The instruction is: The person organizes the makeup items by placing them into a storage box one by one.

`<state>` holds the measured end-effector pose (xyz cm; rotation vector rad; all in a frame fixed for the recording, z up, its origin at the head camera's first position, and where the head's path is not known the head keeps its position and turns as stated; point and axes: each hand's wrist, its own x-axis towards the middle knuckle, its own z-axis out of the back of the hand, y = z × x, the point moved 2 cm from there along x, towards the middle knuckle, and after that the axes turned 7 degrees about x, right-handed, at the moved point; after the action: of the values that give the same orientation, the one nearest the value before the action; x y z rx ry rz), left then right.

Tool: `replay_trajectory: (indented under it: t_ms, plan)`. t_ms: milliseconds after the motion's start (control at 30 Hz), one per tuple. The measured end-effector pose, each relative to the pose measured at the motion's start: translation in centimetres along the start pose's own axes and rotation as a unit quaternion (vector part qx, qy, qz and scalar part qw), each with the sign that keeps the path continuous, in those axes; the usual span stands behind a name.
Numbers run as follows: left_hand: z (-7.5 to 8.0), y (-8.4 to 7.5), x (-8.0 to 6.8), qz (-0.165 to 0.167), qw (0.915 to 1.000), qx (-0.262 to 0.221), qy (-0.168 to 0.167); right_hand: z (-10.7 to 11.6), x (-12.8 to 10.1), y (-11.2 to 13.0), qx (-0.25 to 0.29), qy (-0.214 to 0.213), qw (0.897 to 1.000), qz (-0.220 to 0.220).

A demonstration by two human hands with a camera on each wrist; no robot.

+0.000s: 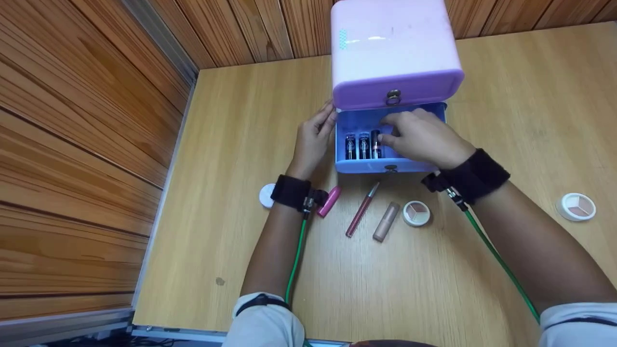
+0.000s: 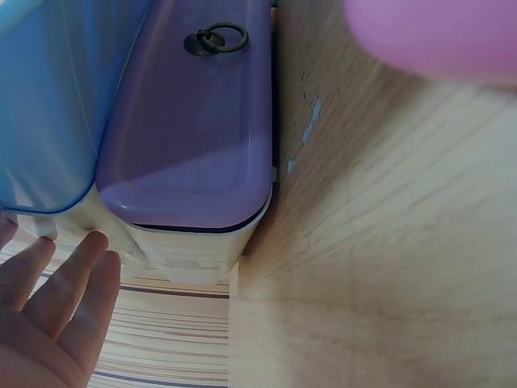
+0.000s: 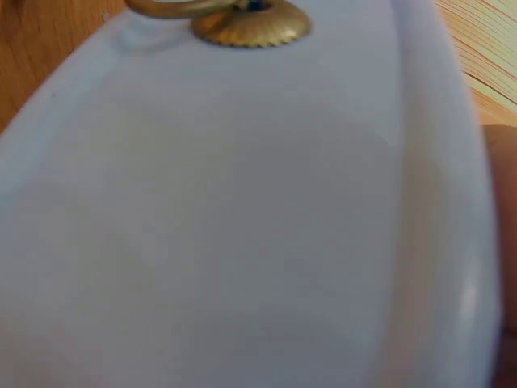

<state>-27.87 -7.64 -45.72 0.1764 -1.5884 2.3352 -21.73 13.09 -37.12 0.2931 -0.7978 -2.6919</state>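
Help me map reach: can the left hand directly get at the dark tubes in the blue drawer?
Probably not directly: the left hand is outside the blue drawer, whose side wall lies between it and the dark tubes.

Head view: right hand (image 1: 426, 137) hid part of the blue drawer (image 1: 361, 166) at 3 o'clock; markings on dark tubes (image 1: 364, 146) were illegibly small. Right-wrist view: drawer front (image 3: 242, 202) was blurred, brass ring (image 3: 182, 10) cropped at 11 o'clock.
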Motion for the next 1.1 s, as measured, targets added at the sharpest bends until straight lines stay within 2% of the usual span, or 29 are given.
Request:
replay_trajectory:
  t_ms: [333,533,767,900,1100]
  plan:
    - [-0.2,0.0,0.2,0.007,0.9999,-0.012,-0.001,1.9,-3.2,-0.1,0.008,-0.054,0.998,0.016]
    - [-0.3,0.0,0.1,0.007,0.9999,-0.013,0.004,3.4,-5.8,-0.5,0.007,-0.085,0.996,0.001]
    - [0.0,0.2,0.2,0.007,0.9997,-0.021,0.006,5.8,-8.9,-2.1,0.038,-0.164,0.985,-0.020]
    - [0.2,0.5,0.1,0.011,0.9998,-0.014,-0.004,6.1,-9.9,-3.0,0.065,-0.170,0.982,-0.042]
    - [0.3,0.8,0.3,-0.009,0.9999,-0.007,-0.013,5.5,-10.3,-3.4,0.055,-0.165,0.984,-0.038]
